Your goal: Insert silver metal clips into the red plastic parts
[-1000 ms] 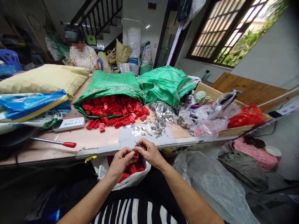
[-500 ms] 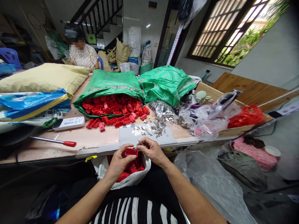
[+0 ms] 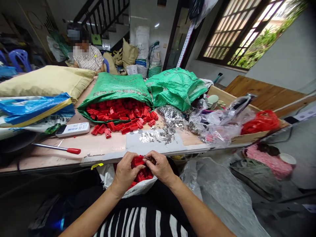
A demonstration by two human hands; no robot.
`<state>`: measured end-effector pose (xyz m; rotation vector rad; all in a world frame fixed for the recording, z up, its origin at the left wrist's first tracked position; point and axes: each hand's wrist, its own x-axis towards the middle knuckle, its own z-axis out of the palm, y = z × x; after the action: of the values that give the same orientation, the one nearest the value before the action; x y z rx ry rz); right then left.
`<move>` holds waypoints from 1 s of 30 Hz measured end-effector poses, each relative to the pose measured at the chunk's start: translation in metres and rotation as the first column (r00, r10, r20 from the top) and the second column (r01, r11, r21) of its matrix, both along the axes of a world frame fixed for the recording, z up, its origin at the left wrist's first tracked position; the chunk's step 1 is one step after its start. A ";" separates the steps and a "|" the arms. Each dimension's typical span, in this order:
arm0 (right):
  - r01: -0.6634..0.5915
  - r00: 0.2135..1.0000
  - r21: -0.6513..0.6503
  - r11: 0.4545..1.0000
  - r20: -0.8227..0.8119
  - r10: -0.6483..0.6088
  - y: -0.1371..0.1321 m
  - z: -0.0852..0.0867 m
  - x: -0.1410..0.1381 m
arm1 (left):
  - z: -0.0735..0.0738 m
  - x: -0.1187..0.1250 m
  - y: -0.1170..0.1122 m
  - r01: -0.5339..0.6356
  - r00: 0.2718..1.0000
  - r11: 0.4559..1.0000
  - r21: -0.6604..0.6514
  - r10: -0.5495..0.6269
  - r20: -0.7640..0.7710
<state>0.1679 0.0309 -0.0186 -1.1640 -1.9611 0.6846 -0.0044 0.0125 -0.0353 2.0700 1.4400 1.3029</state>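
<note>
My left hand (image 3: 123,171) is closed, pinching a red plastic part (image 3: 138,160) between thumb and fingers. My right hand (image 3: 161,168) is closed around a small tool with a thin metal tip (image 3: 145,158), held against the part's right end. The fingers cover most of this tool, so its exact kind does not show. Just below both hands, a white sack (image 3: 142,190) holds many similar red parts (image 3: 141,175). On the table edge ahead lies a grey sheet with a scatter of small flat silver metal pieces (image 3: 150,136).
A green woven sack (image 3: 116,86) spills red parts onto the table. Another green sack (image 3: 176,87) and clear plastic bags (image 3: 219,126) are to the right. At left lie a white handheld device (image 3: 74,129) and a red-tipped rod (image 3: 73,151). A person (image 3: 86,59) sits across the table.
Both hands have drawn closer together and slightly lower. The tool's tip, earlier raised above the red part, is now at its right end.
</note>
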 end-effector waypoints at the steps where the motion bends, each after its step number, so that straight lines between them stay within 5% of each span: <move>1: -0.003 1.000 0.006 1.000 0.009 0.003 -0.001 -0.002 -0.001 | 0.000 0.000 0.000 0.000 1.000 1.000 0.014 0.000 -0.007; 30: -0.015 0.999 -0.040 0.999 0.034 0.016 -0.009 0.006 -0.003 | 0.002 0.001 -0.008 0.008 0.996 0.996 0.083 0.000 -0.093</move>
<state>0.1649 0.0222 -0.0121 -1.1931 -1.9948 0.7193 -0.0036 0.0040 -0.0337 2.2134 1.4413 1.3020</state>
